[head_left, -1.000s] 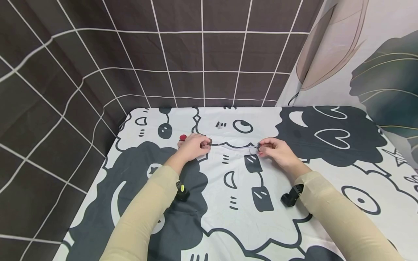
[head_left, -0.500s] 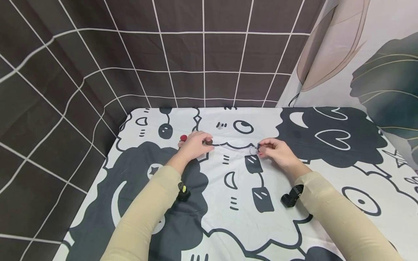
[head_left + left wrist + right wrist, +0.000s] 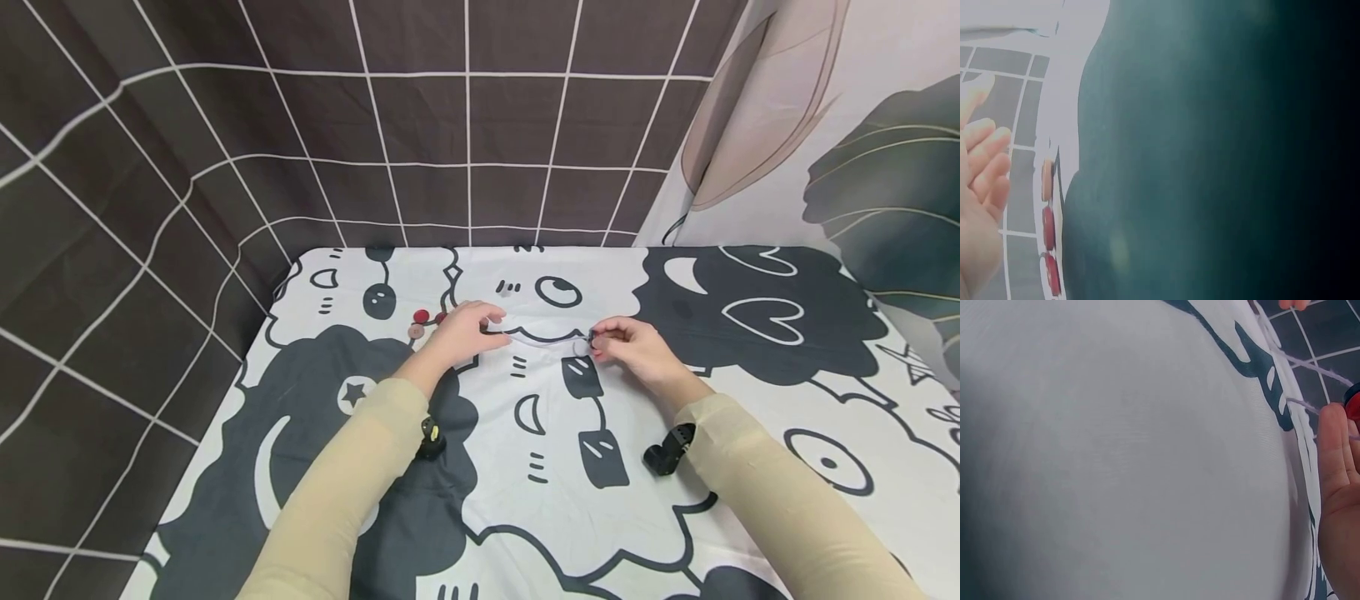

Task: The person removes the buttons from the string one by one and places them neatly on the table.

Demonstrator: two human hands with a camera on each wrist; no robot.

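Note:
My right hand (image 3: 633,346) pinches a small dark and red piece (image 3: 1353,403) that looks like stacked buttons, cut off at the edge of the right wrist view. A thin pale purple string (image 3: 1316,365) runs from it, lying across the cloth toward my left hand (image 3: 468,329). The left thumb and fingers stand apart with nothing seen between them, just over the string's left part. Behind that hand lie a red button (image 3: 421,317), a pink button (image 3: 416,332) and another red button (image 3: 441,317). In the left wrist view the buttons form a row beside the hand.
A white cloth with dark cartoon print (image 3: 540,517) covers the surface. Dark grid-patterned curtains (image 3: 420,117) hang behind and at the left, and a leaf-print curtain (image 3: 862,167) at the right. Each wrist wears a black camera (image 3: 667,450).
My left hand has let go of a brown button, spread its fingers and shifted right, covering that spot. The red and pink buttons behind it are uncovered. My right hand stays nearly still.

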